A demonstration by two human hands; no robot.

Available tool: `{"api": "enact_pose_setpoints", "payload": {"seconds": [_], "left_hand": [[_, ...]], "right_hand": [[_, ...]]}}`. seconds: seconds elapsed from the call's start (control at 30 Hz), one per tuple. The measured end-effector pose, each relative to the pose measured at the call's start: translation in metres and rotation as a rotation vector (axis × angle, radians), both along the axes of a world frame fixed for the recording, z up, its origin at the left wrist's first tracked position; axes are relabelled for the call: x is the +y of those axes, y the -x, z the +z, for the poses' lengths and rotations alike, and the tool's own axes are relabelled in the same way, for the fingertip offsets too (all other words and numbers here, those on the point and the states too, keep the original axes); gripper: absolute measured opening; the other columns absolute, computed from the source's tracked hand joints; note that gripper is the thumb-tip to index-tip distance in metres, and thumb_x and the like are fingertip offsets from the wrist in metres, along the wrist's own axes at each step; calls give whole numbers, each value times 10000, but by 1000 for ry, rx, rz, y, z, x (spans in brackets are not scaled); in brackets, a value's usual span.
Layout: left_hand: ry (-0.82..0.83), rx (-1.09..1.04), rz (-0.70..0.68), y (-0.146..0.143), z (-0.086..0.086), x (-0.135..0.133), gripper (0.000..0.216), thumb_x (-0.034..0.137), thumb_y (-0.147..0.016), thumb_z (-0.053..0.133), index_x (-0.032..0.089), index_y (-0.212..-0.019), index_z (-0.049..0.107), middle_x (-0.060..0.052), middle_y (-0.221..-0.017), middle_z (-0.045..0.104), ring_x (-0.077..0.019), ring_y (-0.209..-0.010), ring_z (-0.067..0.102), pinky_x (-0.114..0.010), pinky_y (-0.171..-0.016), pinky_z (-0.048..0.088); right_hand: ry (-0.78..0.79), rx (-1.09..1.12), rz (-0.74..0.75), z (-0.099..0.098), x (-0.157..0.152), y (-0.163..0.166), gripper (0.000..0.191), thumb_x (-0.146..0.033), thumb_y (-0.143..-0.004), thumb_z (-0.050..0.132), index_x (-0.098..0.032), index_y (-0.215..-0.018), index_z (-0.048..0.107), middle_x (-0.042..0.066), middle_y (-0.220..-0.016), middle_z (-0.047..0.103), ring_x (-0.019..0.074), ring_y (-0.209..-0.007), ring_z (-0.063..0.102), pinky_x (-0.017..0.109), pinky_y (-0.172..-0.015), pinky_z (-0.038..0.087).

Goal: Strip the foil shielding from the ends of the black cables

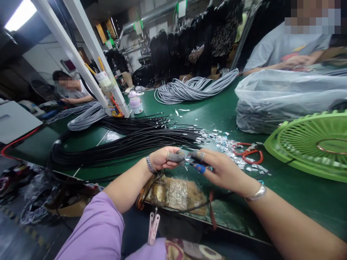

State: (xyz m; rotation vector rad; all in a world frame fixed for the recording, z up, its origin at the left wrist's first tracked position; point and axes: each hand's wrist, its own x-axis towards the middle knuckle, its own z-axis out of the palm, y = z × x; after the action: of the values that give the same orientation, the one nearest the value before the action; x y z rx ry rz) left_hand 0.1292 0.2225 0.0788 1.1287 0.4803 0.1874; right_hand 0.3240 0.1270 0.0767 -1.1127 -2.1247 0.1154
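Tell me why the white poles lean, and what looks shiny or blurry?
Head view: the wide lens tilts the poles and stretches the fan; the light is blown out; the bag glares; left hand, pinching a cable, and right hand look soft.

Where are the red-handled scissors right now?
In the head view, the red-handled scissors lie on the table beyond the right hand, between the silver scraps and the green fan.

Dim workshop; ceiling lamp (20, 14) glares top left; wide-angle bending at edges; faces pixelated.
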Motion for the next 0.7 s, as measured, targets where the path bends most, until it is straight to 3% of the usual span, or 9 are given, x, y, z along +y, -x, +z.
{"api": "enact_pose_setpoints", "payload": {"seconds": [0.1, 0.17, 0.3, 0.43, 0.7], "left_hand": [[-96, -28, 83, -2, -1, -2, 459, 476, -584, 775, 149, -730, 488, 73, -447, 457, -19, -286, 286, -149, -288, 134], [-131, -4, 74, -4, -1, -3, 441, 483, -610, 752, 149, -743, 496, 70, -426, 458, -28, -283, 294, -155, -289, 141], [-108, 47, 60, -6, -2, -4, 417, 453, -601, 751, 146, -750, 510, 81, -433, 427, -23, -295, 279, -152, -299, 136], [-100, 78, 62, -8, -1, -5, 415, 462, -595, 744, 144, -734, 517, 88, -420, 401, -17, -296, 250, -155, -297, 127], [-233, 141, 54, -10, 8, -12, 482, 571, -595, 714, 146, -707, 519, 88, -398, 398, -21, -298, 256, -169, -297, 115]], "right_hand": [[301, 407, -58, -5, 5, 2, 272, -407, -865, 490, -181, -910, 633, 45, -726, 627, 152, -588, 534, 272, -520, 418], [530, 694, -57, -9, 8, 6, 369, -536, -830, 515, -181, -823, 616, -3, -620, 552, 98, -470, 414, 232, -426, 319], [842, 1055, -2, -16, 12, 16, 522, -665, -619, 688, -172, -743, 570, -54, -559, 473, 39, -421, 253, 196, -389, 168], [939, 1173, 17, -17, 13, 23, 552, -637, -530, 769, -168, -721, 551, -37, -612, 541, 18, -422, 253, 186, -391, 140], [965, 1206, -28, -17, 12, 24, 551, -617, -507, 790, -172, -698, 528, -48, -576, 528, 12, -408, 272, 175, -384, 150]]}}
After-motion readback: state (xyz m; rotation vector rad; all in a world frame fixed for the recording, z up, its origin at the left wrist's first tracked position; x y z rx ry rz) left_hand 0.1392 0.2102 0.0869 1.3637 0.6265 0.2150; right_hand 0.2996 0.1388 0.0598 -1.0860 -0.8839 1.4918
